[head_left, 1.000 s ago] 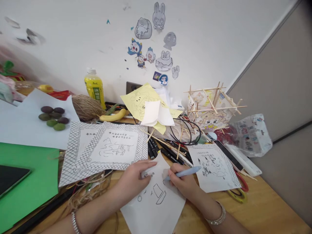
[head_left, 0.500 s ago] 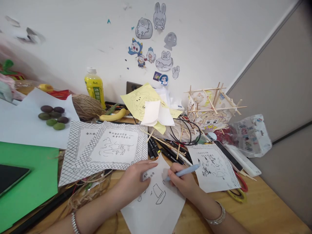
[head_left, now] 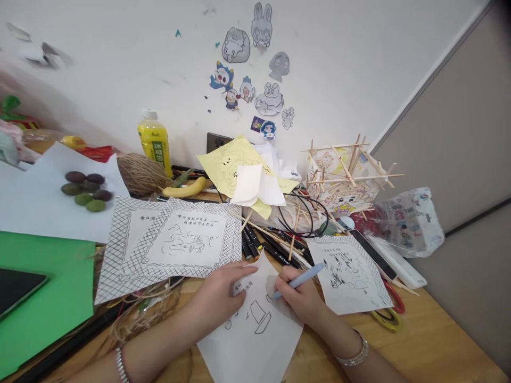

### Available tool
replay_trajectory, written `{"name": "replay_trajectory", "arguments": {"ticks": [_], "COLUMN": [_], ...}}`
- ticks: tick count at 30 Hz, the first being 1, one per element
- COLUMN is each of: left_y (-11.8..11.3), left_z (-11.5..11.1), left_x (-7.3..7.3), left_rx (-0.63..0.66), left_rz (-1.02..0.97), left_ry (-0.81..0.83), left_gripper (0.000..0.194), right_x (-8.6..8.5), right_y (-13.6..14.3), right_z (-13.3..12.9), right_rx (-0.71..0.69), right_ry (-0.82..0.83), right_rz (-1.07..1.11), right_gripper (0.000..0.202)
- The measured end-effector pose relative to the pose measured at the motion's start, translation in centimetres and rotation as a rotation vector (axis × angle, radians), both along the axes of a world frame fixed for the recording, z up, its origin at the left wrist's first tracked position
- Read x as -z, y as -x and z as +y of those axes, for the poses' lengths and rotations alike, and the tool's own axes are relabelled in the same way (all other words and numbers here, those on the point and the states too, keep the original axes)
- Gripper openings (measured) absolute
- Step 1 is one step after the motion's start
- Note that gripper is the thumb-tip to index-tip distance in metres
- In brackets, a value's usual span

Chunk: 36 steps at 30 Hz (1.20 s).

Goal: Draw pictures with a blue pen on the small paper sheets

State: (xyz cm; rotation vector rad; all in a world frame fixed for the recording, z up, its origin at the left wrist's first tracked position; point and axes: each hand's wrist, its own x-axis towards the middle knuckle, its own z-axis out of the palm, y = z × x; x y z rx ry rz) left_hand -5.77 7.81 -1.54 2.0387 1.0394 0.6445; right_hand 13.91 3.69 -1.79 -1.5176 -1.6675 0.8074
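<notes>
A white sheet of paper (head_left: 247,354) lies at an angle on the wooden table in front of me, with a sailboat outline, small marks and some handwriting on it. My right hand (head_left: 297,298) grips a light blue pen (head_left: 300,277), its tip on or close to the sheet's right side beside a short curved line. Resting on the sheet's upper left edge is my left hand (head_left: 227,292), with thumb and index finger apart and the other fingers mostly hidden. Part of the handwriting shows between that thumb and finger.
Drawings with crosshatched borders (head_left: 191,239) lie to the left, another drawing (head_left: 347,274) to the right. Markers (head_left: 275,252), sticks and a black cable (head_left: 323,213) crowd behind the sheet. A yellow bottle (head_left: 154,143), a banana (head_left: 186,189) and a stick frame (head_left: 343,175) stand further back.
The pen's back end has tilted up and slightly left, and its tip has shifted a little right and down. My left hand and the sheet look unchanged.
</notes>
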Motion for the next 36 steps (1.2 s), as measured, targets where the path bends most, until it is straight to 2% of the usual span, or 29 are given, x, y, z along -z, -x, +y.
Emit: {"name": "replay_trajectory", "arguments": {"ticks": [11, 20, 25, 28, 32, 36], "left_y": [0.0, 0.0, 0.0, 0.0, 0.1, 0.8], "left_z": [0.0, -0.1, -0.1, -0.1, 0.0, 0.3], "left_x": [0.0, -0.5, -0.2, 0.4, 0.6, -0.7], "left_rx": [-0.009, 0.013, -0.004, -0.054, -0.156, -0.231], "left_rz": [-0.007, -0.045, -0.03, -0.04, -0.169, -0.381], "left_ry": [0.03, 0.036, 0.026, 0.034, 0.066, 0.136], "left_gripper": [0.052, 0.051, 0.052, 0.059, 0.059, 0.035], "right_x": [-0.2, 0.0, 0.0, 0.1, 0.3, 0.6], "right_y": [0.1, -0.1, -0.3, -0.6, -0.8, -0.8], "right_z": [-0.4, -0.4, -0.3, -0.3, -0.1, 0.1], "right_rx": [-0.056, -0.034, 0.025, 0.136, 0.185, 0.115], "right_ry": [-0.054, -0.065, -0.114, -0.193, -0.205, -0.137], "right_rz": [-0.053, -0.047, -0.032, 0.013, 0.087, 0.13], "right_gripper": [0.031, 0.033, 0.031, 0.031, 0.026, 0.021]}}
